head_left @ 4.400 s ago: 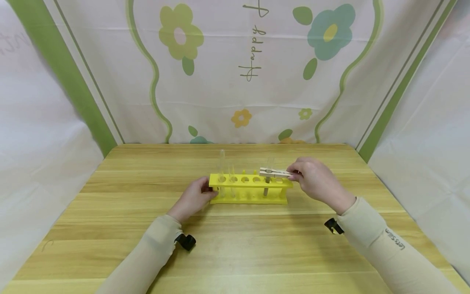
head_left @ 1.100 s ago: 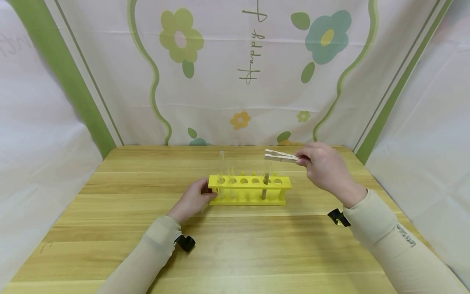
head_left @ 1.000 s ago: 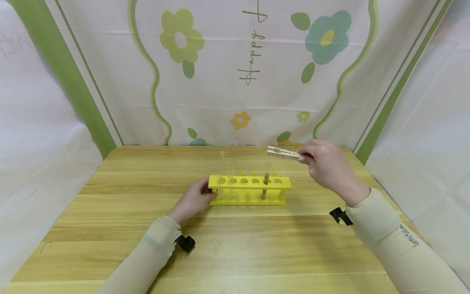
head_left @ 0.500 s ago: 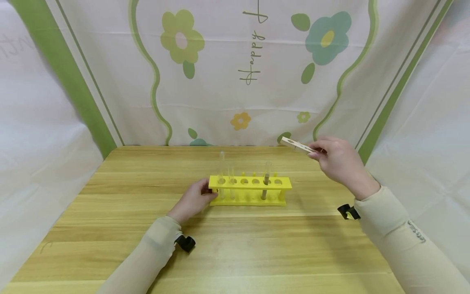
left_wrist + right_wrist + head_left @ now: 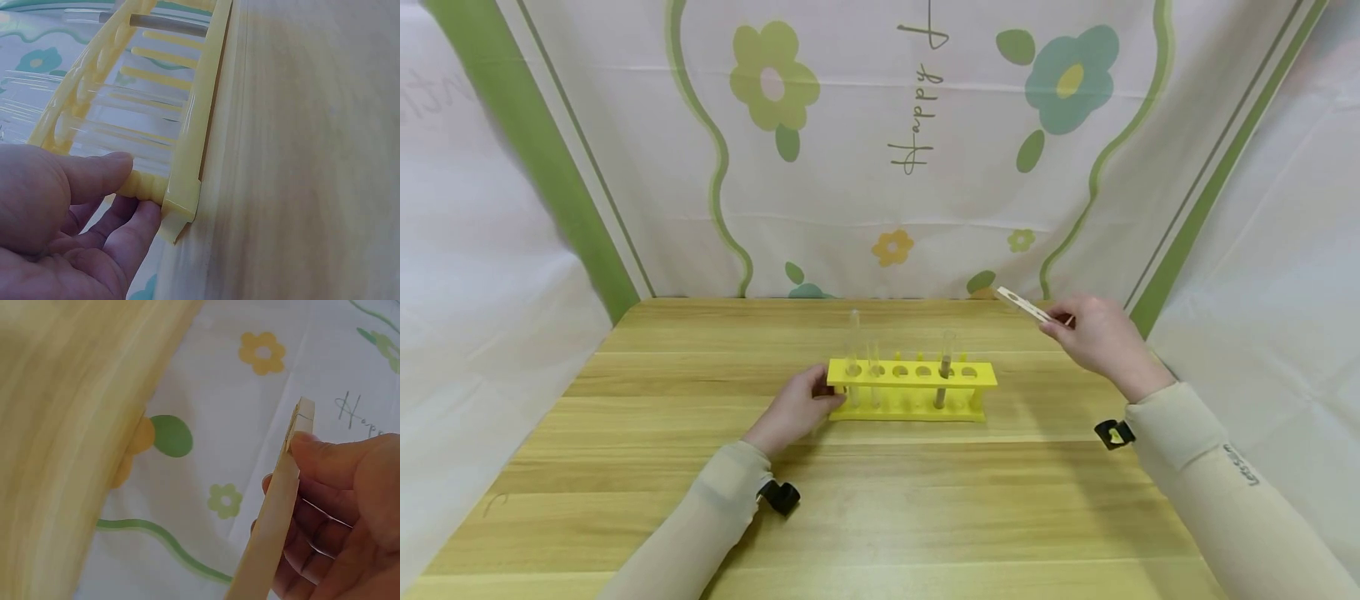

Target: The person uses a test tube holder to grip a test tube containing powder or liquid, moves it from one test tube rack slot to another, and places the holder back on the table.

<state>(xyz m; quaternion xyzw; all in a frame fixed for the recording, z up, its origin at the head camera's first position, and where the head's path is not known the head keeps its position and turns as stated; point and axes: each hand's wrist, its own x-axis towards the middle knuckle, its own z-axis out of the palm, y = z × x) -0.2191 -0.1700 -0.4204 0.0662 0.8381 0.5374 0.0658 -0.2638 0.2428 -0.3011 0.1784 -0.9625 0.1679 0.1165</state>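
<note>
My left hand [image 5: 796,408] holds the left end of a yellow test tube rack [image 5: 887,415]; in the left wrist view its thumb and fingers pinch the rack's end post [image 5: 147,186]. Two clear test tubes [image 5: 853,337] stand at the rack's left end. Toward the right, a test tube with dark grey contents [image 5: 943,368] stands in a hole. Up and to the right of the rack, my right hand [image 5: 1097,337] pinches a wooden test tube clamp [image 5: 1021,304]. The clamp is in the air, apart from the tubes, with nothing visible in its jaws.
The rack stands on a wood-grain table [image 5: 880,508]. Behind the table hangs a white cloth [image 5: 842,175] printed with flowers, and pale cloth also covers both sides. A black wrist camera [image 5: 781,497] is strapped to each forearm.
The clamp was around the dark-filled tube. It rose off the tube's top, then moved right and turned in my right hand. My left hand stayed on the rack.
</note>
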